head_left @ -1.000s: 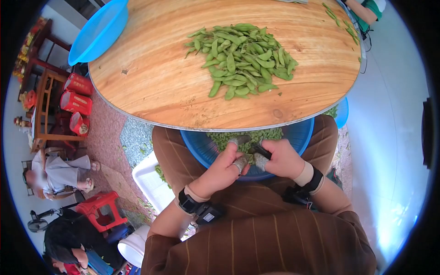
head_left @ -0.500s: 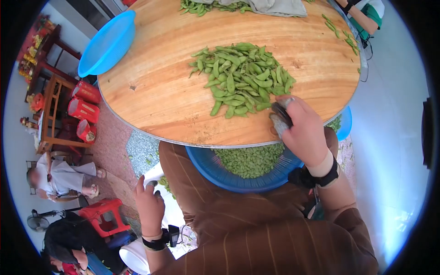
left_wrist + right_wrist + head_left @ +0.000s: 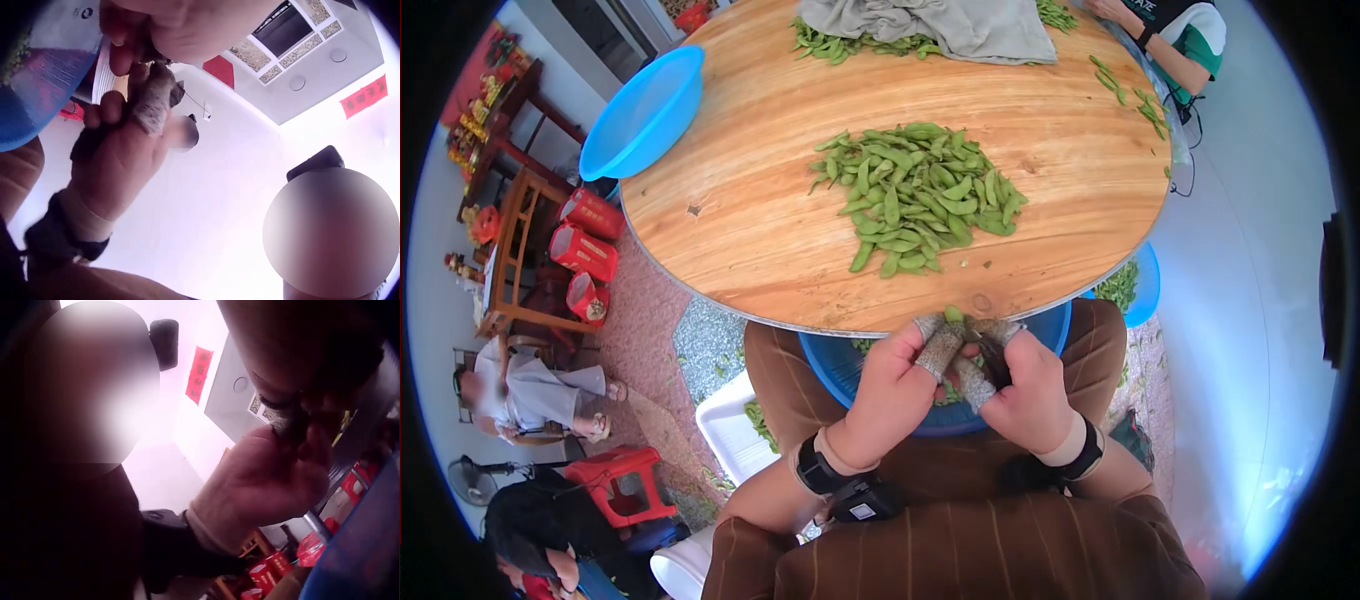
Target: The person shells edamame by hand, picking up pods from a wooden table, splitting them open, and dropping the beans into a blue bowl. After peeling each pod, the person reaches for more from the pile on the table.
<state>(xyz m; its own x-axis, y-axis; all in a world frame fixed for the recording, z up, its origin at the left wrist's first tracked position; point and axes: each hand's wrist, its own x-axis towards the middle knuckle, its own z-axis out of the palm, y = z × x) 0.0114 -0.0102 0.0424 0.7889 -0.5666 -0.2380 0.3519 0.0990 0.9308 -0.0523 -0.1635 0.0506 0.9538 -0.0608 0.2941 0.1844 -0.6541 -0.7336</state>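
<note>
Both hands meet over the blue basin point(image 3: 825, 370) in the lap, just below the table edge. A green pod point(image 3: 952, 314) shows between the taped fingertips; my left hand point(image 3: 892, 392) pinches it. My right hand point(image 3: 1032, 395), fingers curled, grips a dark object point(image 3: 994, 362) against the same spot; what it is cannot be made out. Shelled green beans show in the basin, partly hidden by the hands. A pile of green pods point(image 3: 920, 195) lies on the wooden table point(image 3: 740, 230). In the left wrist view the right hand point(image 3: 119, 165) faces the left at close range.
A light blue basin point(image 3: 645, 110) sits at the table's left edge. A grey cloth point(image 3: 960, 28) covers more pods at the back. White tray point(image 3: 735, 430) and red stool point(image 3: 622, 480) are at the left; another blue basin point(image 3: 1142, 285) is at the right. Other people sit around.
My right hand has come back from the pile to the lap basin. My left hand has moved in from the left side to meet it, and a pod now shows between them.
</note>
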